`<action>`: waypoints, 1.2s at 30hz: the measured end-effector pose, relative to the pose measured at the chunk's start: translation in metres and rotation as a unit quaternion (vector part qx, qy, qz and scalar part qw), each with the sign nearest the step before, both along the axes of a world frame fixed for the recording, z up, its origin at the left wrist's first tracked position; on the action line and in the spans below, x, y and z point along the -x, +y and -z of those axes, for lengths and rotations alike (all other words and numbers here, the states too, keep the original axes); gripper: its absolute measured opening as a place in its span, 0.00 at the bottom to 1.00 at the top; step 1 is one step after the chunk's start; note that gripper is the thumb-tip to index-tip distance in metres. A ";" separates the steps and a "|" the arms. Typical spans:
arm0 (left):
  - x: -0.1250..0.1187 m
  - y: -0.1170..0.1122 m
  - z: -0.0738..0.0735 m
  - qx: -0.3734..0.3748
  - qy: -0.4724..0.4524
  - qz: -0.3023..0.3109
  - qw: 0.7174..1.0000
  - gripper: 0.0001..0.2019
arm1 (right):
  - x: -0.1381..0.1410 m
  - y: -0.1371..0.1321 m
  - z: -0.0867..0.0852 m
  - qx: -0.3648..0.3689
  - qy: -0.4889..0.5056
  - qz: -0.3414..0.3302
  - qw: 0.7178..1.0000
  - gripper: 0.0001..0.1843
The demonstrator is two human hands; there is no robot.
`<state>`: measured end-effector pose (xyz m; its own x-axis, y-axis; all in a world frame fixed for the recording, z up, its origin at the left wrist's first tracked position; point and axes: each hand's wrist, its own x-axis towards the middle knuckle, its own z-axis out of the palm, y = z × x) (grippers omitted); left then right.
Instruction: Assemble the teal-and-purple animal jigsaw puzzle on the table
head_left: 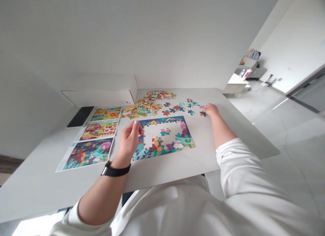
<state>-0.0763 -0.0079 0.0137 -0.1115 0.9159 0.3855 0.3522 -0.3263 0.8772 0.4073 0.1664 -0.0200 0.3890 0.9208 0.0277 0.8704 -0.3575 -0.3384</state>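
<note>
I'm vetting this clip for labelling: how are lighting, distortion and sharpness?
Head view: soft, even light, with faint shadows under the left hand and right hand; the head view's wide lens bows the table edges; glare streaks the floor at right; the jigsaw puzzle is sharp in colour, the loose pieces too small for detail.

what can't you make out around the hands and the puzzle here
- Head view, left hand: its curled fingers hide whether it holds a piece, and they cover the left edge of the puzzle.
- Head view, right hand: too small and far away to tell if it grips the loose piece or only touches it.
- Head view, white box: its label is too small to read.
</note>
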 end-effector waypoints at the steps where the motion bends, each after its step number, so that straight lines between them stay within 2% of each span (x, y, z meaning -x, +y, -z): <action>1: 0.001 0.000 0.001 0.002 0.001 0.001 1.000 0.31 | -0.001 0.006 -0.001 0.008 -0.003 0.002 1.000 0.25; 7: 0.000 -0.004 -0.004 -0.002 0.000 -0.002 1.000 0.31 | -0.008 0.028 -0.015 0.055 0.004 -0.028 0.998 0.24; 12: -0.003 -0.011 -0.010 0.000 -0.003 0.007 1.000 0.30 | -0.015 0.028 -0.020 0.073 0.029 -0.038 0.996 0.18; 17: -0.006 -0.015 -0.009 0.010 0.003 0.022 1.000 0.29 | -0.012 0.008 -0.019 -0.007 0.118 -0.015 0.993 0.12; 20: -0.005 -0.013 -0.006 -0.013 0.022 0.031 0.999 0.29 | 0.000 -0.006 -0.031 -0.104 0.217 0.000 0.971 0.15; 23: -0.003 -0.008 -0.007 -0.061 0.044 0.029 0.997 0.28 | 0.022 -0.023 -0.054 -0.176 0.327 -0.043 0.928 0.21; 26: -0.005 0.003 -0.016 -0.092 0.044 0.020 0.995 0.25 | 0.056 -0.049 -0.076 -0.215 0.417 -0.153 0.870 0.26; 28: -0.014 0.012 -0.025 -0.092 0.026 0.037 0.995 0.20 | 0.083 -0.070 -0.081 -0.225 0.447 -0.209 0.840 0.28; 30: -0.028 0.022 -0.033 -0.074 0.016 0.068 0.995 0.17 | 0.113 -0.089 -0.078 -0.215 0.467 -0.243 0.822 0.27; 32: -0.046 0.031 -0.036 -0.037 0.026 0.093 0.995 0.16 | 0.139 -0.103 -0.066 -0.193 0.477 -0.263 0.816 0.25; 34: -0.064 0.038 -0.032 0.004 0.040 0.103 0.994 0.17 | 0.160 -0.110 -0.049 -0.177 0.470 -0.274 0.820 0.22; 36: -0.076 0.043 -0.020 0.059 0.063 0.128 0.988 0.17 | 0.174 -0.113 -0.031 -0.169 0.464 -0.278 0.824 0.19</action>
